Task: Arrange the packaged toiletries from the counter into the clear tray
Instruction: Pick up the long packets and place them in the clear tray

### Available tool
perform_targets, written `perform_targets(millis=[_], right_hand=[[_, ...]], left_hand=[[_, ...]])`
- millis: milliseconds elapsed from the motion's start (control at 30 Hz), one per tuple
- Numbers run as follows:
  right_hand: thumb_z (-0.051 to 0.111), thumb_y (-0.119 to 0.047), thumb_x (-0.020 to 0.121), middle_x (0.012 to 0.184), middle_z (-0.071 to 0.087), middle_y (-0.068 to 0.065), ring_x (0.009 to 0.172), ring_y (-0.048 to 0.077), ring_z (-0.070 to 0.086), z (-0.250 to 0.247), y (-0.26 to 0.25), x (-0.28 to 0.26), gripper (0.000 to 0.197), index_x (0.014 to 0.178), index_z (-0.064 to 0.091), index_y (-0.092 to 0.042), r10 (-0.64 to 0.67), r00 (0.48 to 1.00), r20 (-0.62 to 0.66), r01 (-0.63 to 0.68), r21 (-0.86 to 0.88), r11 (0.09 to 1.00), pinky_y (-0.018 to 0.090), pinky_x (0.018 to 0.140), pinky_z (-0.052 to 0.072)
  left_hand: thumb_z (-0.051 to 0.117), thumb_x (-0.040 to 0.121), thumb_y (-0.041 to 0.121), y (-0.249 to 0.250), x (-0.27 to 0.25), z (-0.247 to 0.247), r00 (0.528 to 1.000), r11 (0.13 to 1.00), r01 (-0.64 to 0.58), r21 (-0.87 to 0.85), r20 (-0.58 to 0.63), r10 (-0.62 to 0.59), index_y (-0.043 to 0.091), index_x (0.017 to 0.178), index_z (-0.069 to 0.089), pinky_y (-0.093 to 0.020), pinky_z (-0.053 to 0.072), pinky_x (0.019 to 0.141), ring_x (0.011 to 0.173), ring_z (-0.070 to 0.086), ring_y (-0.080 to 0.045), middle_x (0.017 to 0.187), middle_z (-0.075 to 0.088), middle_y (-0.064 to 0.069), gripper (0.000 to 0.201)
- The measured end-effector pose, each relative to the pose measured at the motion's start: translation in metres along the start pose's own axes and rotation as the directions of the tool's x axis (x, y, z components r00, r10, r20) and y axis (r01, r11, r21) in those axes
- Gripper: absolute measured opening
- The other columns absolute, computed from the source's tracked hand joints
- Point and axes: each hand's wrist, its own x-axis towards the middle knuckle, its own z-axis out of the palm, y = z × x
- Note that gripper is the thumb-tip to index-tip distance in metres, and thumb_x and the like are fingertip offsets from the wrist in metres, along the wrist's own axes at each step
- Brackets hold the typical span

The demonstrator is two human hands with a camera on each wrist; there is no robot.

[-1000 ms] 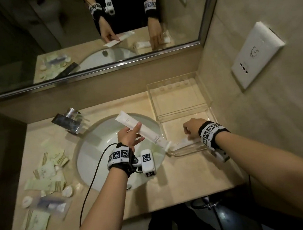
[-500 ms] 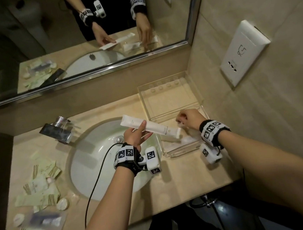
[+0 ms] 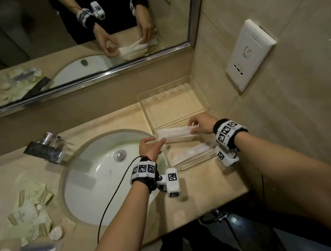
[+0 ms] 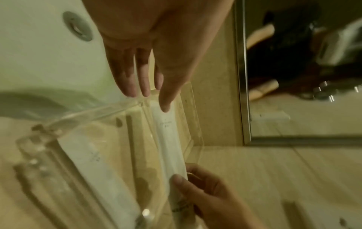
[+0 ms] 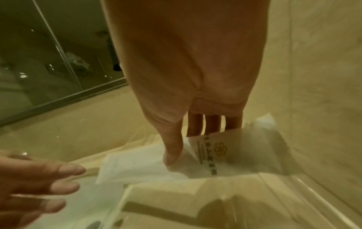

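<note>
Between my two hands, the long white packet (image 3: 174,133) hangs over the clear tray (image 3: 201,99); right fingers (image 3: 193,130) pinch one end, left fingers (image 3: 158,141) lie spread, seemingly steadying it level for lowering.

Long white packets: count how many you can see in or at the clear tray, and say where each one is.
2. One long white packet lies across the clear tray, pinched by the right hand. A second packet lies in the near part. Others may be hidden.
</note>
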Motion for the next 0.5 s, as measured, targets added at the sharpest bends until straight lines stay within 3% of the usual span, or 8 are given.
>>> perform_targets(millis=[100,200,300,400,500], right_hand=[[0.066,-0.018,0.088,0.115,0.067,0.007,0.105,0.023,0.061,0.009,0.009,-0.003,0.027,0.114,0.07,-0.015,0.051,0.995,0.089,-0.042,-0.102,0.994,0.029,0.089,0.046],[0.061,-0.014,0.091,0.118,0.069,0.008,0.108,0.023,0.063,0.023,0.013,-0.008,0.028,0.118,0.069,-0.013,0.042,0.984,0.171,-0.025,-0.099,0.995,0.03,0.093,0.047],[0.06,-0.01,0.091,0.113,0.072,0.007,0.102,0.022,0.066,0.036,0.017,-0.011,0.027,0.115,0.071,-0.014,0.014,0.981,0.194,0.008,-0.111,0.994,0.028,0.09,0.05],[0.057,-0.007,0.091,0.111,0.071,0.008,0.102,0.023,0.066,0.042,0.025,-0.012,0.026,0.111,0.073,-0.016,0.008,0.987,0.159,0.014,-0.136,0.991,0.026,0.088,0.048],[0.059,-0.007,0.089,0.107,0.07,0.004,0.101,0.021,0.064,0.043,0.028,-0.013,0.025,0.107,0.073,-0.016,-0.01,0.99,0.14,0.031,-0.148,0.989,0.025,0.086,0.046]], left_hand=[[0.079,0.075,0.018,-0.005,0.0,0.001,0.995,0.948,-0.096,0.305,-0.002,0.101,0.013,0.105,0.054,-0.036,0.05,0.087,0.09,0.06,-0.024,0.095,0.061,-0.007,0.039],[0.078,0.076,0.011,-0.006,-0.001,0.008,0.97,0.883,-0.241,0.402,0.112,0.214,0.013,0.097,0.062,-0.029,0.045,0.076,0.082,0.057,-0.018,0.09,0.061,-0.004,0.027],[0.078,0.072,0.007,-0.009,-0.004,0.018,0.916,0.75,-0.4,0.527,0.248,0.315,0.017,0.088,0.071,-0.032,0.051,0.085,0.09,0.06,-0.018,0.095,0.067,-0.004,0.02],[0.078,0.073,0.01,-0.02,-0.007,0.029,0.884,0.625,-0.464,0.627,0.375,0.28,0.017,0.1,0.071,-0.03,0.047,0.098,0.107,0.059,-0.019,0.113,0.065,-0.005,0.029],[0.075,0.078,0.01,-0.029,-0.009,0.035,0.88,0.54,-0.466,0.701,0.429,0.202,0.016,0.116,0.066,-0.03,0.043,0.105,0.114,0.059,-0.021,0.124,0.062,-0.007,0.04]])
